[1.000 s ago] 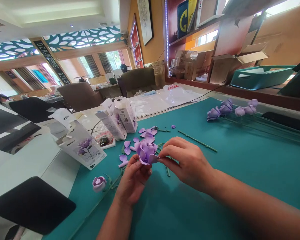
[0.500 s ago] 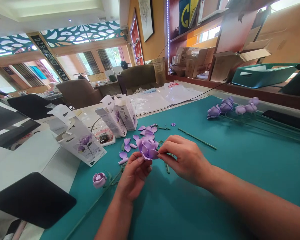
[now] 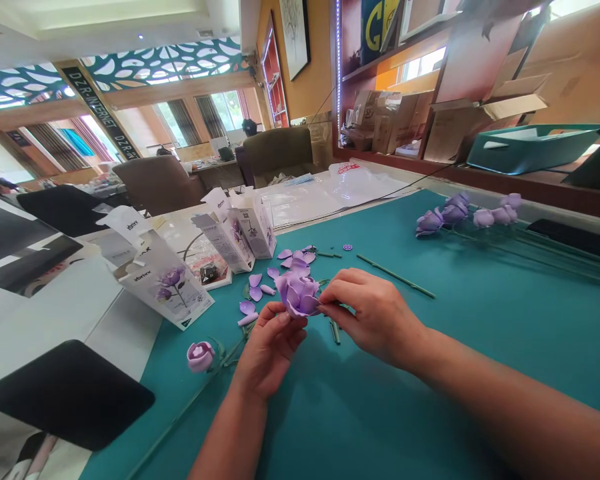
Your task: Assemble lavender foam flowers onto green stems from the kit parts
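Observation:
A purple toy rose head [image 3: 297,294] made of plastic petals is held just above the teal mat [image 3: 430,347]. My left hand [image 3: 267,350] grips it from below, fingers closed round its base. My right hand [image 3: 367,313] pinches a petal at the flower's right side. Loose purple petals [image 3: 255,293] lie on the mat just behind the flower, and short green stem pieces [image 3: 334,331] lie under my right hand. A small purple bud on a green stem [image 3: 200,355] lies to the left of my left hand.
Several finished purple flowers [image 3: 460,215] with long green stems lie at the far right. A green rod [image 3: 395,275] lies behind my right hand. Open white boxes [image 3: 163,277] stand at the mat's left edge. A black pad [image 3: 65,393] lies at the near left.
The flower and both hands have shifted slightly; my right hand has pressed the petal it held out closer against the flower's side.

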`<state>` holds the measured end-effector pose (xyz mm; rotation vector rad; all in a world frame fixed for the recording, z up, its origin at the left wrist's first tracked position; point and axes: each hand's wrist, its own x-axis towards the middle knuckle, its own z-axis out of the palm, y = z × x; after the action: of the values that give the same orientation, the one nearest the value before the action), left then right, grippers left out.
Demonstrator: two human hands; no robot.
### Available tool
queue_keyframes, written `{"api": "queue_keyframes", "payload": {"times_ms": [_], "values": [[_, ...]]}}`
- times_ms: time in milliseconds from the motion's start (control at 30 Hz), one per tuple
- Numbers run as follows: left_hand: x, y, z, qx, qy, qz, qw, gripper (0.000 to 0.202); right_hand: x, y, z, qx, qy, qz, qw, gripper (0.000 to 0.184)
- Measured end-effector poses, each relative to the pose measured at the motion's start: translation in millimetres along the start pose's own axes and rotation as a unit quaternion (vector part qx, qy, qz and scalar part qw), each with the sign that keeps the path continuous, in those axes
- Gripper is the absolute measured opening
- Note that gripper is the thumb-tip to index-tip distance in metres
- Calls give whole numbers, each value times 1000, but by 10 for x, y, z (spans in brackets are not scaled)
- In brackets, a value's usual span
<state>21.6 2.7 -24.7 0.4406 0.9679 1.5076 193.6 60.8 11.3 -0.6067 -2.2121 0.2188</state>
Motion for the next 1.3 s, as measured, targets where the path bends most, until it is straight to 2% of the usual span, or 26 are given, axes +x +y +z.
{"api": "queue_keyframes", "payload": {"times_ms": [1300], "values": [[-41,-50,25,-20,10,11,1000,27,-1,29,8,-1,-5,-3,1000,16]]}}
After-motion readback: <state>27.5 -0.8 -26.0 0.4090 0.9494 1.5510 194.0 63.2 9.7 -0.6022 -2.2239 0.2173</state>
